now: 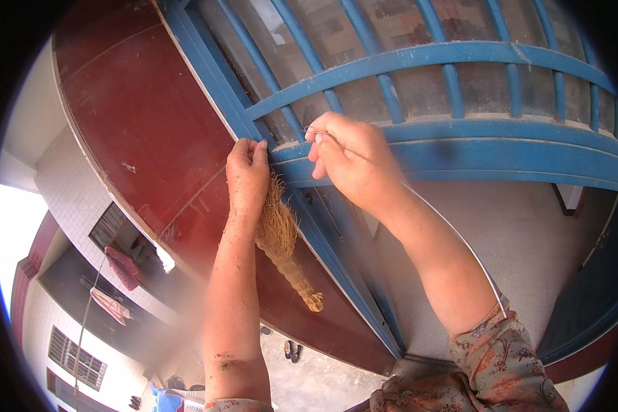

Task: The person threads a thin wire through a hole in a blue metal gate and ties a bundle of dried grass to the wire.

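My left hand point(247, 172) is raised beside the blue window frame, with thumb and index finger pinched together; whether something thin is between them, I cannot tell. Just below and behind it hangs a straw brush point(283, 239), its frayed bristles up and its bound end down, in front of the red wall panel. My right hand point(347, 157) pinches a thin, pale wire point(463, 239) near the blue bars. A small loop of the wire stands out past the fingertips, and the rest trails along my forearm to the sleeve.
Blue metal bars point(360, 28) cover glass panes above a blue door frame point(335, 257). To the left is a dark red panel point(149, 123). Shoes point(292, 351) stand on the concrete floor below. Cloths point(110, 305) hang on a line by a pale building.
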`<state>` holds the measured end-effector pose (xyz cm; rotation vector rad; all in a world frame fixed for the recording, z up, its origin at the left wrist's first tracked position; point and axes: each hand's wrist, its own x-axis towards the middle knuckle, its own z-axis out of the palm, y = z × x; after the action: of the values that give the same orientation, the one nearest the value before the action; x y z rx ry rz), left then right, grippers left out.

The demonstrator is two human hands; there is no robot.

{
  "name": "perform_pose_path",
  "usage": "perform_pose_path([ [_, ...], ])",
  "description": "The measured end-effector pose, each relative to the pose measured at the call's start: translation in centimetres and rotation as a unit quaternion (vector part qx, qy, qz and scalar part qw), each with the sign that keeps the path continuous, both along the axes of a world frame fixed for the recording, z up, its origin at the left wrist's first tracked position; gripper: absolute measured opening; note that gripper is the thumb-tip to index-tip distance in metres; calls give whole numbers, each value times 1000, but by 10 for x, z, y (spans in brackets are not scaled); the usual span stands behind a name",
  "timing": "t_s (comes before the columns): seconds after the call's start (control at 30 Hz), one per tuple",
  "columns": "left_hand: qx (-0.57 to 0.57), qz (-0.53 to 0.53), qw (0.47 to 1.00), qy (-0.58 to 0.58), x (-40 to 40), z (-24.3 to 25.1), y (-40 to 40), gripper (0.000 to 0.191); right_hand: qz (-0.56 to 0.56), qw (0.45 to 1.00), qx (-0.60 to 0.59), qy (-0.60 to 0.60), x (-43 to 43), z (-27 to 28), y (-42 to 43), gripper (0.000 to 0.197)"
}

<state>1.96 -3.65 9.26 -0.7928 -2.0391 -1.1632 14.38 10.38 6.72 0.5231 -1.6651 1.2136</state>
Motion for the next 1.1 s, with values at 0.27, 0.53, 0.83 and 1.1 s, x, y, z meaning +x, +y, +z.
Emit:
perform_pose_path([
  [0.27,2,-5,1000,4,0,-1,-1,19,-6,999,5,-36,3,-12,-3,13],
  [0.53,6,-3,1000,19,-3,-2,0,20,30,999,-20,5,-6,-18,-7,14],
  [0.83,-5,27,998,50,22,-4,9,11,30,995,-60,76,-13,-21,-8,11],
  [1.1,12,71,995,67,24,0,18,17,30,994,-59,82,-9,-25,-6,11],
])
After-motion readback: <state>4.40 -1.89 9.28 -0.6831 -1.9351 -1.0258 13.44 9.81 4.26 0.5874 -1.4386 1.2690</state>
